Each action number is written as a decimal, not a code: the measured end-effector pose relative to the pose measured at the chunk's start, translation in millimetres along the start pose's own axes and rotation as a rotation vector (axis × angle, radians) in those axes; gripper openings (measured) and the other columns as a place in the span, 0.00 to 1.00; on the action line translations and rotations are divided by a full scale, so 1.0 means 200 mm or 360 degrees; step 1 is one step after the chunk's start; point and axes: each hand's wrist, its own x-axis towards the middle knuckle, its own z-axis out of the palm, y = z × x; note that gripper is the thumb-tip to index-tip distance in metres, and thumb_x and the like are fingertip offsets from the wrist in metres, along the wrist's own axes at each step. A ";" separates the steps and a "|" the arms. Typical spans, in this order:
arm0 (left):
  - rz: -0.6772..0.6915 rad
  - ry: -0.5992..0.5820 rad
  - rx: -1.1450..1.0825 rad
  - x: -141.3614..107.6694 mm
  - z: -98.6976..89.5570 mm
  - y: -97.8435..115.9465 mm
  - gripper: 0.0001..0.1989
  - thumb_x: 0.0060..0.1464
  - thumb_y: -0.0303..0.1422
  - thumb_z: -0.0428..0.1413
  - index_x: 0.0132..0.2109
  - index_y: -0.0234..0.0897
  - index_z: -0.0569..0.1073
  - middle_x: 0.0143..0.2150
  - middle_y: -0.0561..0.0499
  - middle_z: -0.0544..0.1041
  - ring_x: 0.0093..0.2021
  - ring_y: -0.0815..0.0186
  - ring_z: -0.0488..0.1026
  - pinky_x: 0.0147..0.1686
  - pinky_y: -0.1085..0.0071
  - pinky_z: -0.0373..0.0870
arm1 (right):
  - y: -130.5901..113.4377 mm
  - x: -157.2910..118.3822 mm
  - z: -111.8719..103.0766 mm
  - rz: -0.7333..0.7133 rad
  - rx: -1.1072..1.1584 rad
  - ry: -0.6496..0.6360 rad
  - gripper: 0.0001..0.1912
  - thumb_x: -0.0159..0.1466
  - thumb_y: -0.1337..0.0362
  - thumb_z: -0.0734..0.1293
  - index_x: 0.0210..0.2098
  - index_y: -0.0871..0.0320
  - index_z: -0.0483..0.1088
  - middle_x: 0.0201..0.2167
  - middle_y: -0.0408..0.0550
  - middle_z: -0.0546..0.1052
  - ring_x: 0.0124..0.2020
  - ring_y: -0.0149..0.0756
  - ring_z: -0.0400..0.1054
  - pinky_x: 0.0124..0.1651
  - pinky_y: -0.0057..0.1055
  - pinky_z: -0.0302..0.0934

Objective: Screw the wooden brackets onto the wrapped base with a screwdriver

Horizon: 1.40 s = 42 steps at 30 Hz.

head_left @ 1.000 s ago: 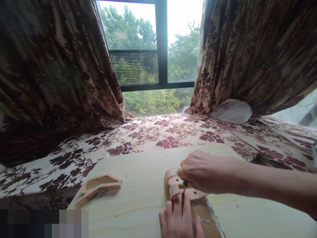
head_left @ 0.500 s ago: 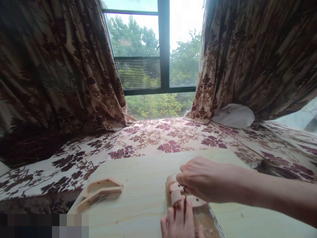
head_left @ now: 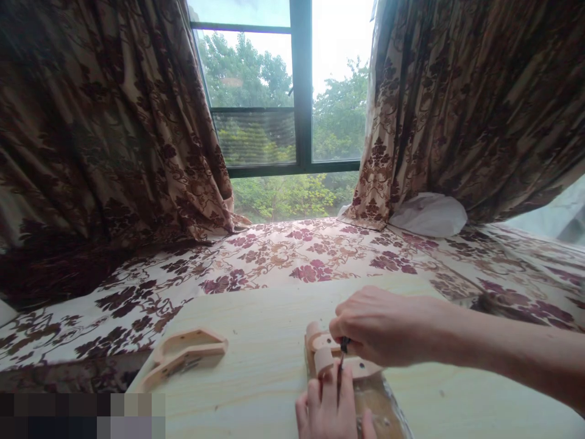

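Note:
My right hand (head_left: 370,326) is closed around the dark handle of a screwdriver (head_left: 342,350), whose thin shaft points down towards my left hand. Low in the view, my left hand (head_left: 326,405) lies with fingers stretched forward and apart, on either side of the shaft. Its fingertips touch pale wooden pieces (head_left: 324,361), one with a rounded end standing up. A flat wooden piece with a dark hole (head_left: 363,367) lies beside them. Under these is a brown block (head_left: 381,399) with a shiny, clear-looking edge. The screwdriver's tip is hidden among my left fingers.
On the left of the pale wooden board (head_left: 256,378) lie two angled wooden pieces (head_left: 192,350) with small dark holes and small metal bits beside them. Beyond the board is flowered cloth (head_left: 311,256), with a white plastic bag (head_left: 429,214), patterned curtains (head_left: 173,152) and a window behind.
The fingers of my right hand have turned slightly, and more of the screwdriver's dark handle shows below them. My left hand stays nearly in place.

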 end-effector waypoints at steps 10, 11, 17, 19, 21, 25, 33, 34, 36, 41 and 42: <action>-0.0013 0.0020 -0.0088 0.02 -0.03 0.01 0.21 0.43 0.41 0.61 0.47 0.45 0.75 0.47 0.54 0.78 0.38 0.61 0.72 0.35 0.63 0.61 | 0.04 0.01 -0.01 0.0112 0.0054 -0.0008 0.12 0.56 0.64 0.63 0.38 0.58 0.75 0.30 0.53 0.79 0.29 0.38 0.70 0.25 0.29 0.44; -0.0016 0.0015 -0.0103 0.02 -0.04 0.01 0.20 0.43 0.40 0.61 0.46 0.45 0.75 0.47 0.54 0.78 0.38 0.62 0.72 0.35 0.63 0.61 | 0.04 0.01 -0.02 0.0098 0.0017 -0.0017 0.13 0.56 0.65 0.64 0.40 0.58 0.75 0.31 0.53 0.79 0.29 0.38 0.70 0.25 0.29 0.44; -0.0038 -0.0052 -0.0160 0.03 -0.05 0.01 0.22 0.42 0.39 0.62 0.48 0.45 0.74 0.49 0.57 0.77 0.39 0.64 0.71 0.38 0.65 0.61 | 0.03 0.00 -0.01 -0.0003 -0.0121 -0.0091 0.10 0.59 0.69 0.61 0.32 0.61 0.75 0.28 0.54 0.78 0.26 0.34 0.67 0.24 0.30 0.42; -0.0038 -0.0062 -0.0150 0.03 -0.05 0.01 0.22 0.42 0.39 0.62 0.48 0.45 0.74 0.49 0.55 0.77 0.40 0.63 0.71 0.38 0.65 0.61 | 0.02 0.01 0.00 0.0009 -0.0114 -0.0082 0.09 0.59 0.68 0.62 0.31 0.62 0.74 0.27 0.54 0.78 0.25 0.34 0.66 0.24 0.30 0.42; -0.0038 -0.0070 -0.0149 0.03 -0.06 0.01 0.22 0.43 0.39 0.61 0.48 0.44 0.74 0.49 0.54 0.77 0.40 0.63 0.71 0.38 0.64 0.61 | 0.02 0.01 0.00 0.0030 -0.0105 -0.0076 0.09 0.58 0.68 0.62 0.31 0.62 0.74 0.26 0.54 0.78 0.24 0.34 0.66 0.23 0.30 0.42; -0.0035 -0.0055 -0.0152 0.03 -0.05 0.01 0.21 0.43 0.38 0.61 0.48 0.44 0.74 0.49 0.54 0.77 0.39 0.61 0.72 0.37 0.64 0.61 | 0.02 0.01 -0.03 0.0008 -0.0115 -0.0075 0.08 0.59 0.66 0.63 0.32 0.61 0.74 0.26 0.53 0.78 0.23 0.34 0.66 0.22 0.30 0.41; 0.0007 -0.0019 -0.0089 0.01 -0.03 0.01 0.22 0.44 0.40 0.60 0.49 0.45 0.74 0.49 0.53 0.77 0.40 0.60 0.71 0.37 0.63 0.61 | 0.01 0.03 -0.01 -0.0062 -0.0087 -0.0046 0.09 0.60 0.67 0.61 0.31 0.61 0.73 0.26 0.52 0.77 0.24 0.34 0.66 0.23 0.31 0.41; 0.0019 -0.0020 -0.0057 0.01 -0.03 0.01 0.22 0.44 0.40 0.60 0.49 0.45 0.73 0.48 0.53 0.78 0.40 0.60 0.71 0.37 0.63 0.61 | 0.01 0.04 -0.01 -0.0044 -0.0076 -0.0024 0.09 0.60 0.66 0.61 0.32 0.61 0.73 0.26 0.53 0.77 0.24 0.34 0.66 0.24 0.31 0.41; 0.0033 -0.0009 -0.0009 0.01 -0.02 0.00 0.22 0.44 0.42 0.60 0.49 0.45 0.73 0.47 0.53 0.78 0.39 0.61 0.71 0.36 0.63 0.61 | 0.01 0.04 0.00 -0.0002 -0.0044 0.0011 0.10 0.60 0.63 0.62 0.32 0.61 0.74 0.26 0.53 0.77 0.25 0.35 0.66 0.24 0.31 0.41; 0.0003 0.0045 -0.0050 0.01 -0.01 0.01 0.23 0.42 0.42 0.62 0.48 0.45 0.74 0.46 0.54 0.78 0.38 0.61 0.72 0.36 0.63 0.61 | 0.01 0.03 -0.02 0.0037 -0.0025 0.0017 0.11 0.59 0.62 0.63 0.34 0.60 0.75 0.26 0.53 0.78 0.24 0.35 0.66 0.23 0.30 0.42; -0.0002 0.0055 -0.0056 0.01 -0.01 0.01 0.22 0.42 0.41 0.62 0.47 0.45 0.74 0.46 0.54 0.79 0.38 0.61 0.72 0.35 0.63 0.61 | 0.01 0.02 -0.03 0.0020 -0.0021 0.0010 0.11 0.59 0.62 0.63 0.35 0.59 0.75 0.26 0.52 0.78 0.24 0.34 0.66 0.23 0.30 0.42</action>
